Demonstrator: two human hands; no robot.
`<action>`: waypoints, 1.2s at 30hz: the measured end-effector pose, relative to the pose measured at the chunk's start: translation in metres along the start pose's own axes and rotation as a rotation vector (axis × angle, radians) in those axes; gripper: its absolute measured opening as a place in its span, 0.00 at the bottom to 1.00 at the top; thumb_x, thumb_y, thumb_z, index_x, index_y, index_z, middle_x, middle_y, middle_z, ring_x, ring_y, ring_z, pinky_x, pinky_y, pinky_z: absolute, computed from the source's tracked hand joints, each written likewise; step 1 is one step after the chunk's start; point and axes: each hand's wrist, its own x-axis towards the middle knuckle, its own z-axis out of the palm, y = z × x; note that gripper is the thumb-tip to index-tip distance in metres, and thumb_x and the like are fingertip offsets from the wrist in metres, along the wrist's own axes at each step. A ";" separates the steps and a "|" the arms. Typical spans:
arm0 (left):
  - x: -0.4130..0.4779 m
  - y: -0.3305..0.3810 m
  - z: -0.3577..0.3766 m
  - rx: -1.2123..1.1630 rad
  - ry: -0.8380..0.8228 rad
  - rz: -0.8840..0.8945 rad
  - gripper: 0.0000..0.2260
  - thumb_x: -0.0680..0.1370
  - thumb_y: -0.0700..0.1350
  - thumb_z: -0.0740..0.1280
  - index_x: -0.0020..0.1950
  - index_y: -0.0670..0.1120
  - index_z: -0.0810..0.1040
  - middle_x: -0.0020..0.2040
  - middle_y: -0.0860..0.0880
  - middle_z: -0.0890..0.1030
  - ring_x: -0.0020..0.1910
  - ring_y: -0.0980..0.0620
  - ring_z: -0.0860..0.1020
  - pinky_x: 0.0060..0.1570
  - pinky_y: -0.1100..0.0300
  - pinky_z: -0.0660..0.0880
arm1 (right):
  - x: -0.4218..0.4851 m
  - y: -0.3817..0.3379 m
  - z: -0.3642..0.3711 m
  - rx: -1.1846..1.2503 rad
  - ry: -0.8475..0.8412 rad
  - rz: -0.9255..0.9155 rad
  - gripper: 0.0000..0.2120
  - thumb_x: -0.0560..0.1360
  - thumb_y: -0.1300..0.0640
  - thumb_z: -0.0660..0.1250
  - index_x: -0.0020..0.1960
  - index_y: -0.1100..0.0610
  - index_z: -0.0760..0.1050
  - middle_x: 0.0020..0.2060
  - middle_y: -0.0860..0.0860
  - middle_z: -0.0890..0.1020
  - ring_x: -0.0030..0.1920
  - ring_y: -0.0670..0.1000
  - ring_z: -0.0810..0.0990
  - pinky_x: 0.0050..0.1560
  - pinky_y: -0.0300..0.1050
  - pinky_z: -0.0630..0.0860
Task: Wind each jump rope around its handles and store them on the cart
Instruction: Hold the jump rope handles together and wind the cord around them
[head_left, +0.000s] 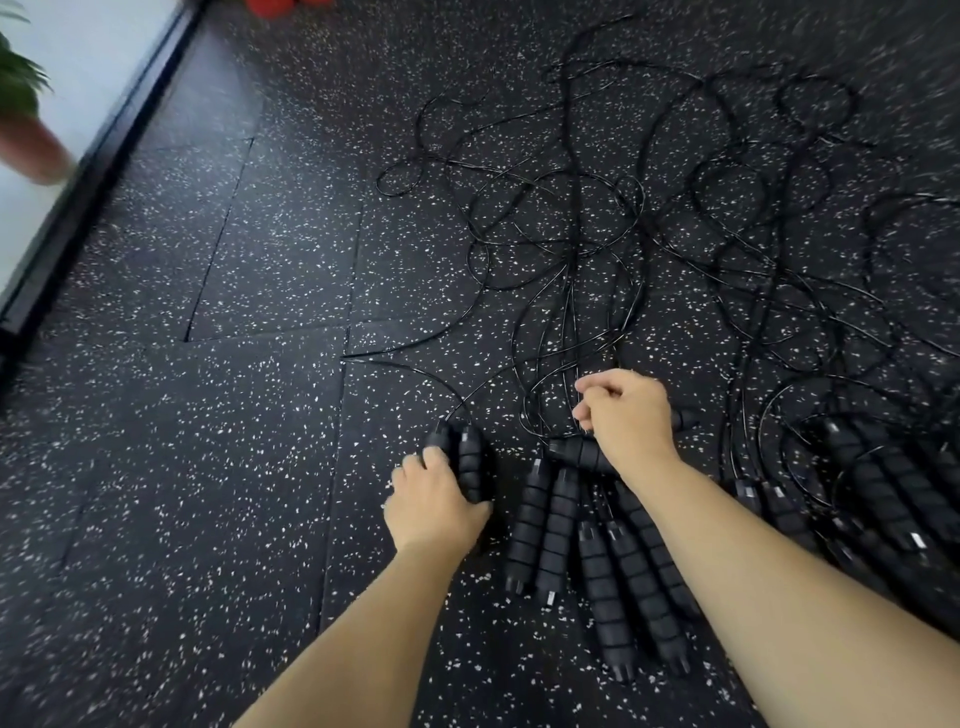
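Gripping one rope's paired handles (471, 460) on the floor (208, 467), the left hand (436, 504) is curling its fingers round them, likely as a winding core. The right hand (626, 415), fingers bent, is apparently pinching the cords (569, 312) to separate that rope from the tangle.
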 end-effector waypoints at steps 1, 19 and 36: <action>0.002 0.000 -0.001 0.002 0.040 -0.006 0.36 0.68 0.63 0.75 0.66 0.48 0.64 0.65 0.48 0.69 0.66 0.46 0.67 0.60 0.52 0.70 | 0.000 0.000 0.000 -0.006 0.000 -0.002 0.13 0.75 0.64 0.60 0.40 0.50 0.79 0.27 0.47 0.82 0.32 0.52 0.79 0.43 0.58 0.80; 0.021 0.008 0.010 -0.029 -0.145 -0.110 0.34 0.76 0.50 0.71 0.73 0.41 0.55 0.71 0.43 0.63 0.71 0.43 0.62 0.62 0.47 0.70 | -0.001 0.005 0.005 -0.053 -0.046 -0.007 0.13 0.76 0.64 0.59 0.42 0.51 0.80 0.29 0.47 0.82 0.31 0.50 0.78 0.44 0.56 0.80; -0.065 -0.054 -0.213 0.158 0.076 -0.267 0.28 0.77 0.55 0.64 0.71 0.41 0.64 0.66 0.43 0.72 0.66 0.43 0.71 0.65 0.45 0.69 | -0.092 -0.127 -0.071 -0.255 -0.201 -0.230 0.13 0.75 0.62 0.59 0.41 0.49 0.79 0.30 0.47 0.83 0.37 0.59 0.82 0.45 0.56 0.81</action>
